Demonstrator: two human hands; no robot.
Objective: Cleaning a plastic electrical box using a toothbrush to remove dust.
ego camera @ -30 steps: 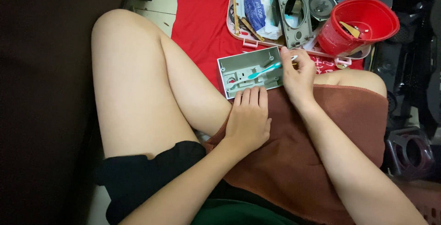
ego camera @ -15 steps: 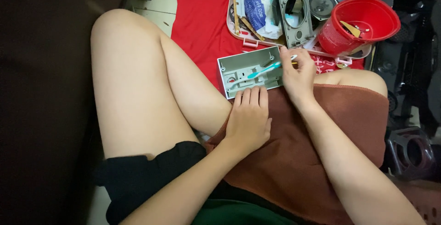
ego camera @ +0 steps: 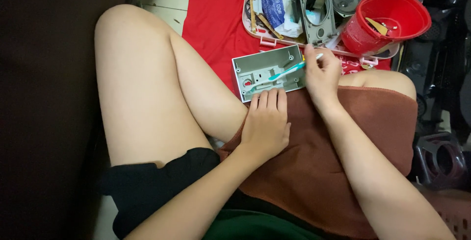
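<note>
While the grey rectangular plastic housing (ego camera: 269, 72) lies open side up at the far edge of the brown towel (ego camera: 343, 161) over the lap, item positions read as follows. Left hand (ego camera: 266, 125): fingers together, flat on the towel, tips pressing the housing's near edge. Right hand (ego camera: 321, 71): pinching the handle of a teal and white toothbrush (ego camera: 282, 75), head low inside the housing's left part. Change against the earlier views: almost none; housing and both hands sit alike, the brush barely shifted, which suggests short scrubbing strokes in one spot. Far right: red plastic bucket (ego camera: 387, 19). Far centre: grey plate with round opening (ego camera: 316, 9), on a pale tray (ego camera: 255, 24). Beneath: red cloth (ego camera: 216, 19).
</note>
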